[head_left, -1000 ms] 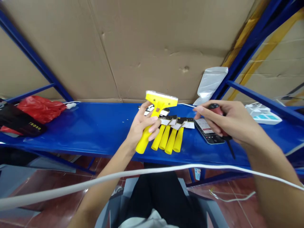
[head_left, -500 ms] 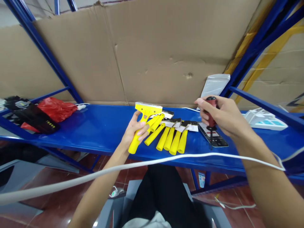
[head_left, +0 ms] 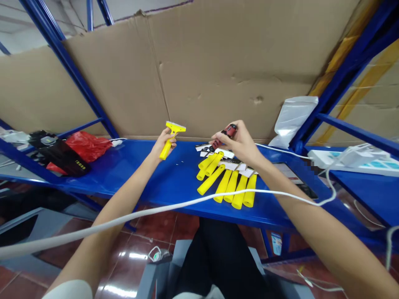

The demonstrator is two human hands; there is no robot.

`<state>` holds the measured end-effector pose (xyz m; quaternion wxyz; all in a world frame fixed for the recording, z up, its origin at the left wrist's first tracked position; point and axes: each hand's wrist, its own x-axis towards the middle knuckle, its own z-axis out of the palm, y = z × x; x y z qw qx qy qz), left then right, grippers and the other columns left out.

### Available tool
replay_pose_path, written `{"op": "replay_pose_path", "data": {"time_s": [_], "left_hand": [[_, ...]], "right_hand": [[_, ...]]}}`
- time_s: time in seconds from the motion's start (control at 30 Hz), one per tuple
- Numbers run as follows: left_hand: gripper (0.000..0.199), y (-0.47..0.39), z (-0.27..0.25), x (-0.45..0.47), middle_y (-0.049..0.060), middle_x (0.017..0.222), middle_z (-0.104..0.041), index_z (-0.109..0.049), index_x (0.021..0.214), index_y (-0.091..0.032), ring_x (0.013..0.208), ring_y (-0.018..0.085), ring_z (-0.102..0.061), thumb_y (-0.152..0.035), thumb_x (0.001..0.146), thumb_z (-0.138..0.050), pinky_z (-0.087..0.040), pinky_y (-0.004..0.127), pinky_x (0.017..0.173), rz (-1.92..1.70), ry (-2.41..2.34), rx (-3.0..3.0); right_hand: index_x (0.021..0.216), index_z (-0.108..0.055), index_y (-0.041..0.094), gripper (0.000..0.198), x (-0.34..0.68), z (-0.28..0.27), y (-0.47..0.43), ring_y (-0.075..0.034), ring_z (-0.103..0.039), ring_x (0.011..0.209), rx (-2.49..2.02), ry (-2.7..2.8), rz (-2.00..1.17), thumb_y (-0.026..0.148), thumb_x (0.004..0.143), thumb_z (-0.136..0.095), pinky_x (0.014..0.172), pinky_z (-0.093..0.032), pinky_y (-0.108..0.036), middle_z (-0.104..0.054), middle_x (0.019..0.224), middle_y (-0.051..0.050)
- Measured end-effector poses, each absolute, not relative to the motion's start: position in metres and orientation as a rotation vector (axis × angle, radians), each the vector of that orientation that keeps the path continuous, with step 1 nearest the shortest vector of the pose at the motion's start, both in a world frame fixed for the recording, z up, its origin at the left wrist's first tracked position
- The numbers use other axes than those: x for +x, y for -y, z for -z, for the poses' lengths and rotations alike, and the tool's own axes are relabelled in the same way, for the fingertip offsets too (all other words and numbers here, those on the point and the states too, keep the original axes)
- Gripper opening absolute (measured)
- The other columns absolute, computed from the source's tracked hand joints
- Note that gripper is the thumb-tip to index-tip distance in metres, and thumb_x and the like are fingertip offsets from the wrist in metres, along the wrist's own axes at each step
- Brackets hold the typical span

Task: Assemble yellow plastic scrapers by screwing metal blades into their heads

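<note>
My left hand [head_left: 161, 144] is closed round the handle of a yellow scraper [head_left: 173, 128], raised over the left-middle of the blue shelf with its wide head pointing up. In my right hand [head_left: 241, 143] is a red and black screwdriver [head_left: 230, 131], its shaft slanting down to the left. Beneath and in front of that hand lies a fan of several yellow-handled scrapers [head_left: 231, 185], their handles towards me and their heads in black-and-white covers [head_left: 227, 153]. My right hand partly hides those covers.
A white cable [head_left: 187, 203] crosses in front of the shelf [head_left: 131, 174]. A phone [head_left: 294, 176] lies beside my right forearm, partly hidden. A power strip [head_left: 352, 162] sits at right, a black case [head_left: 67, 155] and red plastic bag [head_left: 89, 145] at left. Cardboard [head_left: 212, 74] stands behind.
My left hand has carried the scraper left and away from the pile. My right hand has moved left from above the phone to over the scraper heads, and the screwdriver has tilted.
</note>
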<state>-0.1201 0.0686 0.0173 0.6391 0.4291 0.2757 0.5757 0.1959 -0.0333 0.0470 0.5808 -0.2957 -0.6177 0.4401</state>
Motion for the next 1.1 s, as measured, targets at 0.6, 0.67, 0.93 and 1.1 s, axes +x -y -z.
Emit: {"op": "replay_pose_path", "data": {"time_s": [0.6, 0.67, 0.93, 1.1], "left_hand": [[0.071, -0.09, 0.022, -0.133, 0.006, 0.114, -0.077, -0.057, 0.131, -0.023, 0.059, 0.005, -0.055, -0.006, 0.069, -0.088, -0.047, 0.021, 0.058, -1.153, -0.706, 1.025], [0.073, -0.091, 0.023, -0.133, 0.005, 0.113, -0.077, -0.058, 0.133, -0.022, 0.059, 0.005, -0.055, -0.007, 0.069, -0.088, -0.047, 0.021, 0.058, -1.148, -0.703, 1.036], [0.069, -0.095, 0.025, -0.134, 0.008, 0.118, -0.078, -0.06, 0.137, -0.022, 0.059, 0.006, -0.059, -0.008, 0.075, -0.087, -0.047, 0.022, 0.058, -1.105, -0.686, 1.045], [0.053, -0.087, 0.023, -0.133, 0.015, 0.124, -0.08, -0.066, 0.128, -0.019, 0.06, 0.007, -0.058, -0.005, 0.08, -0.082, -0.049, 0.023, 0.061, -1.077, -0.629, 0.987]], "right_hand": [[0.105, -0.034, 0.032, 0.062, 0.137, 0.007, -0.006, -0.023, -0.081, 0.106, -0.76, 1.528, -0.969, 0.051, 0.091, -0.091, 0.103, -0.062, -0.045, -0.085, 0.121, -0.009], [0.105, -0.034, 0.032, 0.062, 0.136, 0.008, -0.009, -0.025, -0.082, 0.107, -0.767, 1.533, -0.955, 0.052, 0.091, -0.091, 0.103, -0.062, -0.047, -0.085, 0.12, -0.01], [0.106, -0.037, 0.033, 0.065, 0.146, 0.012, -0.012, -0.032, -0.085, 0.111, -0.679, 1.44, -0.964, 0.054, 0.087, -0.096, 0.106, -0.067, -0.061, -0.087, 0.117, -0.008], [0.108, -0.039, 0.034, 0.064, 0.175, 0.002, -0.006, -0.032, -0.086, 0.115, -0.646, 1.32, -0.887, 0.05, 0.088, -0.098, 0.108, -0.069, -0.061, -0.088, 0.116, -0.006]]}}
